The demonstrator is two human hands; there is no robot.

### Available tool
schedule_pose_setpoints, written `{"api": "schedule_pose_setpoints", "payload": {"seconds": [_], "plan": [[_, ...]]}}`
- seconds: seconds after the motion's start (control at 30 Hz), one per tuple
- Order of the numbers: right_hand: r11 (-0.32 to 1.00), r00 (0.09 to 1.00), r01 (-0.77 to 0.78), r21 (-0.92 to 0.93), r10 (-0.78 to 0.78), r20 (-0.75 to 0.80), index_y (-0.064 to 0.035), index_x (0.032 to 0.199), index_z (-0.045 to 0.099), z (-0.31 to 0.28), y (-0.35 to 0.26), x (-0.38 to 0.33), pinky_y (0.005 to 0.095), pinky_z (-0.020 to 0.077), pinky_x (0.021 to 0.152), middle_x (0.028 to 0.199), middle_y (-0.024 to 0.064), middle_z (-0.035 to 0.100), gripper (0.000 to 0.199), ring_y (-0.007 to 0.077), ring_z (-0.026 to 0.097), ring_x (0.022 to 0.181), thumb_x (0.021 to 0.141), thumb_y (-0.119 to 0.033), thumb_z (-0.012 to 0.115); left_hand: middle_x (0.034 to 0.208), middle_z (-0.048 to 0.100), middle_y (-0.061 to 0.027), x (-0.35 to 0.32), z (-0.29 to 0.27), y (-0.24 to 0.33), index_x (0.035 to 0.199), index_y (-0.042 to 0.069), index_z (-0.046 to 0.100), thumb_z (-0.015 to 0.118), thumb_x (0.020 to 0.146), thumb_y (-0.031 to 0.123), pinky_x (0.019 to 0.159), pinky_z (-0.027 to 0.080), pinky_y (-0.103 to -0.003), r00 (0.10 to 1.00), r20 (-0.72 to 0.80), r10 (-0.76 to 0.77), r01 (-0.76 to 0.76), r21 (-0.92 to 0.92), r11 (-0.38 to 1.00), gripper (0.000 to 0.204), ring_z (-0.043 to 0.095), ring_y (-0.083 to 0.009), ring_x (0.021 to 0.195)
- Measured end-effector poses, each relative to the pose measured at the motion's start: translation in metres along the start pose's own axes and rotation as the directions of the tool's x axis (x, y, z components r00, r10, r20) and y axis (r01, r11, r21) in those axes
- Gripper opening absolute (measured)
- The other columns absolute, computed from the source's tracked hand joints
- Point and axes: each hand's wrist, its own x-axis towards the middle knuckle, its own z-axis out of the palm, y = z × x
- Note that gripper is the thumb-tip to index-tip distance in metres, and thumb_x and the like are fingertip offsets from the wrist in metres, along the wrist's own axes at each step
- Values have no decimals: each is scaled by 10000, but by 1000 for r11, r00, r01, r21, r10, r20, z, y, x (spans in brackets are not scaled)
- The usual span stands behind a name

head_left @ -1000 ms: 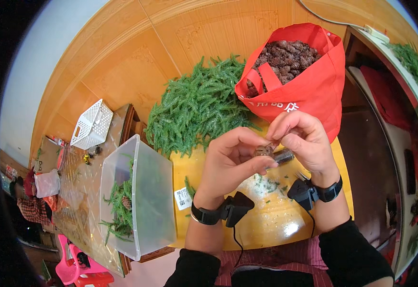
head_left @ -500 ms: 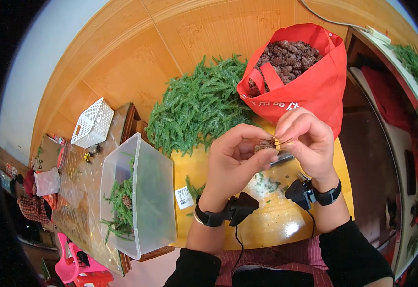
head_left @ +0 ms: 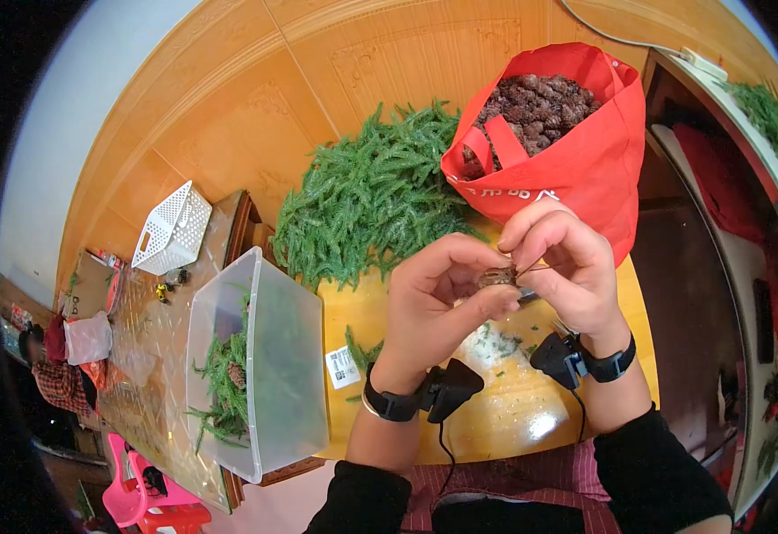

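Left hand (head_left: 438, 285) is curled inward, its thumb and fingertips brought together around a small brown pine cone (head_left: 496, 277), which is held up over the yellow worktop (head_left: 487, 423), on the near side of the red bag (head_left: 580, 191). By the right hand (head_left: 571, 262), drawn up close against the cone's right end, a thin strand (head_left: 538, 269), wire-like in look, appears to be pinched between thumb and forefinger; whether it is fixed to the cone cannot be told, as the join is hidden by the fingers. The cone is judged to be light, dry and stiff, rough enough not to slip, but with scales that could be chipped if squeezed hard. It is best taken by its thick middle, with a light pinch, so that the end facing the right hand is left free. The strand is likely to be springy and easily bent, and is best gripped near the cone, where less of it can be flexed. More cones (head_left: 540, 111) are heaped in the bag, beside which a pile of green sprigs (head_left: 371, 191) is spread. At the left, further greenery (head_left: 224, 392) is held in a clear plastic bin (head_left: 291, 383).
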Motion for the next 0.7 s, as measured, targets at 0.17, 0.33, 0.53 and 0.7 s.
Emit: {"api": "schedule_pose_setpoints", "payload": {"seconds": [0.17,0.33,0.53,0.7], "plan": [[977,993,61,-206,-39,112,-23,781,517,-1,1,3,293,402,792,959,134,541,95,180,509,867,745,-72,590,853,553,-79,0,-7,-1,866,-13,561,708,651,-55,667,483,-242,994,13,107,-108,129,986,264,564,-139,753],[989,992,11,-145,7,125,-24,777,517,-6,1,2,306,402,803,959,138,556,107,194,515,884,739,-72,603,852,560,-67,0,-5,-2,853,-3,572,724,640,-41,695,463,-239,999,-1,40,-39,100,994,264,548,-132,785],[988,990,-85,-126,97,99,-25,774,507,-6,2,1,291,402,801,936,120,549,108,172,517,868,732,-39,605,833,568,-62,1,-4,-1,828,11,575,737,624,-38,671,454,-225,995,-39,87,-77,222,972,265,549,-125,771],[972,981,-193,-133,196,9,-22,772,496,-2,0,1,261,407,782,933,98,533,104,125,507,862,744,-38,594,822,568,-64,3,-3,-1,817,6,569,735,629,-38,656,454,-217,965,12,262,-223,565,794,255,548,-123,767]]}}
